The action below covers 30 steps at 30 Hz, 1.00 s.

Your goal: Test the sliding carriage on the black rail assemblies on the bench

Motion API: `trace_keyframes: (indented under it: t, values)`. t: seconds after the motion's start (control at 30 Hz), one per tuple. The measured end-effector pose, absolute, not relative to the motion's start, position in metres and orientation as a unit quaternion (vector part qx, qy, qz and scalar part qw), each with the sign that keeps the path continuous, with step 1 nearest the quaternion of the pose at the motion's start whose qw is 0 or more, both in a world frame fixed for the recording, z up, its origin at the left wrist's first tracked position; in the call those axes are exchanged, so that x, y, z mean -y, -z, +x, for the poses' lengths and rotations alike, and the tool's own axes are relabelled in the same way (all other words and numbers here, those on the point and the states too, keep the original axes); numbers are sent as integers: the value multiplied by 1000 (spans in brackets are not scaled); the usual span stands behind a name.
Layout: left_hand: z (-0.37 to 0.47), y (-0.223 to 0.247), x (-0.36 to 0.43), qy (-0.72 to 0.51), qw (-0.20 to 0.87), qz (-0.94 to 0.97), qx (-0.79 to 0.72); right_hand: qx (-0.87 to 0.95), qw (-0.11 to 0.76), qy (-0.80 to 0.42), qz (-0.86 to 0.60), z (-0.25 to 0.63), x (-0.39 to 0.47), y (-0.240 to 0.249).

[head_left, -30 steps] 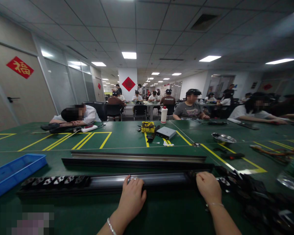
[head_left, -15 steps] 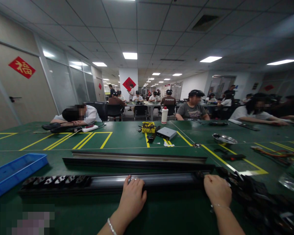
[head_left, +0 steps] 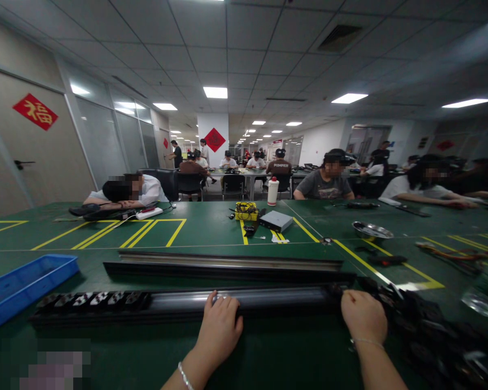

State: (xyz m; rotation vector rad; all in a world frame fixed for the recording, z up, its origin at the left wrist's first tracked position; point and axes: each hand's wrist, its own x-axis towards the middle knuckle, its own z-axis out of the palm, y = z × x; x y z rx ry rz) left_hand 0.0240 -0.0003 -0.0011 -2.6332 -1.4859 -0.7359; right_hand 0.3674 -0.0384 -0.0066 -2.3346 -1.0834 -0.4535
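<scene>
A long black rail (head_left: 276, 300) with a shiny inner channel lies across the green table (head_left: 293, 357). Several dark and silvery blocks (head_left: 100, 299) sit in a row at its left end. My left hand (head_left: 223, 323) rests on the middle of the rail, its fingers curled over the near edge and the channel. At the rail's right end my right hand (head_left: 365, 316) is closed in a fist beside a small dark block; what it holds, if anything, is hidden. Many dark parts (head_left: 431, 325) are heaped to the right of that hand.
Behind the rail lies another long rail (head_left: 228, 264). A blue tray (head_left: 28, 284) is at the left. Farther back are a grey box (head_left: 276, 221), a white bottle (head_left: 273, 192) and a metal bowl (head_left: 372, 231). People sit across the table.
My right hand has shifted slightly to the right, while my left hand stays on the rail. Across the table, a person in grey has turned and leaned right.
</scene>
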Motion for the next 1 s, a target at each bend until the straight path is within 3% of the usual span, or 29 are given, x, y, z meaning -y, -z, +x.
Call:
trace_keyframes:
  t: [0.5,1.0]
  values:
    - [22,-1,0,235,-1,-848,475,352,264,122,-890,377,44,5]
    - [23,-1,0,232,12,-849,475,295,351,114,-881,391,48,19]
